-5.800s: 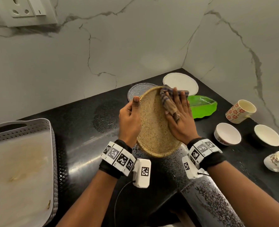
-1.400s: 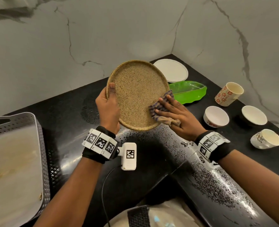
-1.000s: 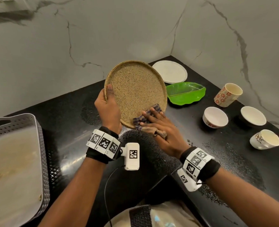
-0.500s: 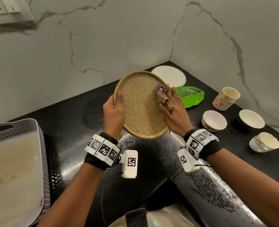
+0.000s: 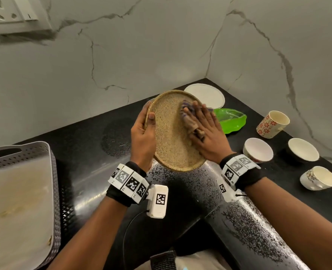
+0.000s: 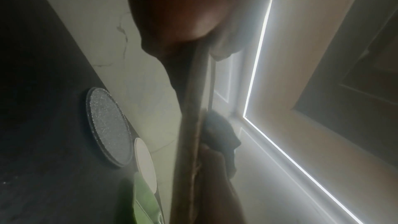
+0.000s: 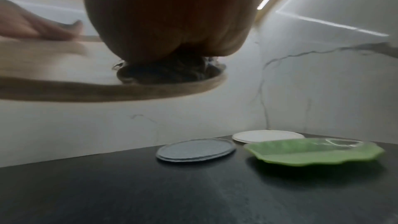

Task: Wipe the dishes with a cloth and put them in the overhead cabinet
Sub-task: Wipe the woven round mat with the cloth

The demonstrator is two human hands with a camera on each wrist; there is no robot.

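Observation:
A round tan speckled plate (image 5: 169, 141) is held tilted above the black counter (image 5: 95, 172). My left hand (image 5: 148, 118) grips its left rim, thumb on the face and fingers behind. My right hand (image 5: 202, 125) lies flat on the plate's upper right part, straight fingers pressing a bunched checked cloth (image 5: 190, 123) against it. The left wrist view shows the plate (image 6: 191, 125) edge-on with the cloth (image 6: 221, 135) on its far side. From the right wrist, the cloth (image 7: 168, 72) sits under my palm on the plate (image 7: 64, 89).
Behind the plate lie a glass plate (image 7: 196, 149), a white plate (image 5: 205, 94) and a green leaf dish (image 5: 231, 121). At the right stand a floral cup (image 5: 272, 123), two bowls (image 5: 257, 150) (image 5: 302, 152) and another cup (image 5: 318, 178). A grey tray (image 5: 19, 201) fills the left.
My right hand has wiped the cloth from the plate's lower edge up to its upper right part. The left hand keeps its grip on the rim.

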